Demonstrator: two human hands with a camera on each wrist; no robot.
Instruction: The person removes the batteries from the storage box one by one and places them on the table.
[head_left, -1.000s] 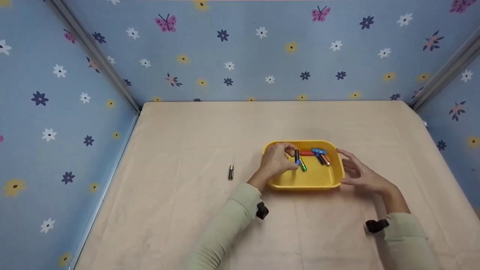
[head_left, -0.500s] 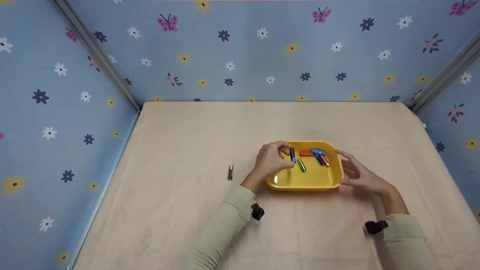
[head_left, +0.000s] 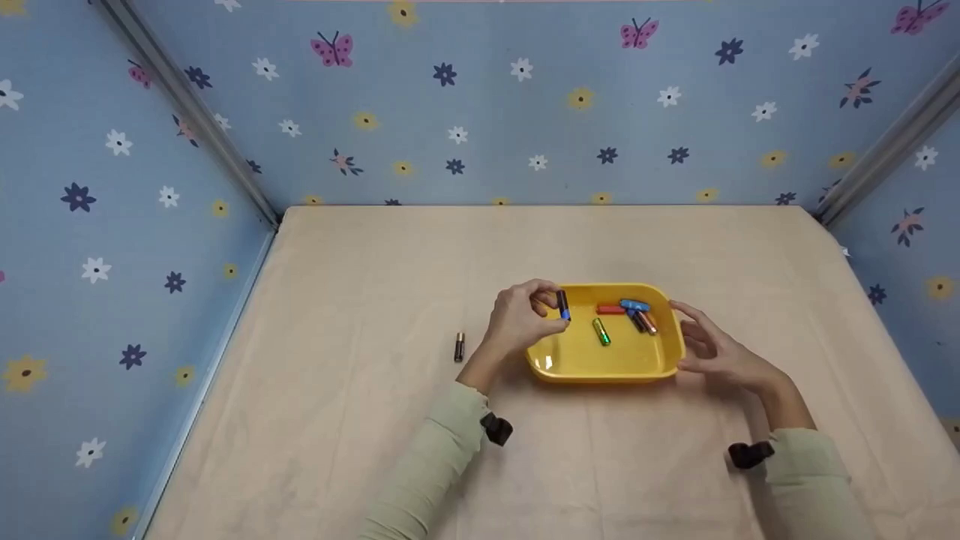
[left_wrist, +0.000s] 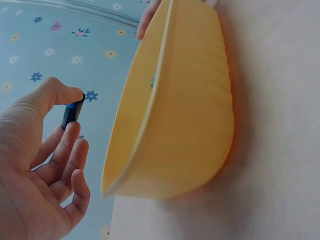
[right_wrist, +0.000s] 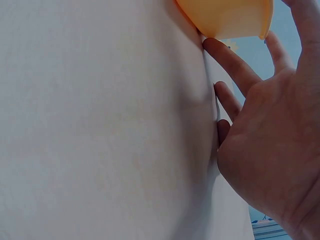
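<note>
My left hand (head_left: 517, 319) pinches a black and blue battery (head_left: 564, 306) between thumb and fingertips, above the left end of a yellow plastic tray (head_left: 600, 379). In the left wrist view that battery (left_wrist: 73, 112) is tilted, raised outside the tray's rim. My right hand (head_left: 724, 356) rests against the tray's right end with its fingers spread; the right wrist view shows fingertips at the tray wall (right_wrist: 230, 17). Inside the tray a green battery (head_left: 601, 331) lies apart from a red battery (head_left: 610, 309), a blue battery (head_left: 634, 305) and other dark and copper ones.
A black battery (head_left: 460, 347) with a gold end lies on the beige cloth-covered table (head_left: 360, 300), left of the tray. Blue walls with flowers and butterflies (head_left: 480, 97) enclose the table's back and sides.
My left hand has moved left with the black and blue battery, away from the green battery towards the tray's left rim. The right hand has stayed at the tray's right end.
</note>
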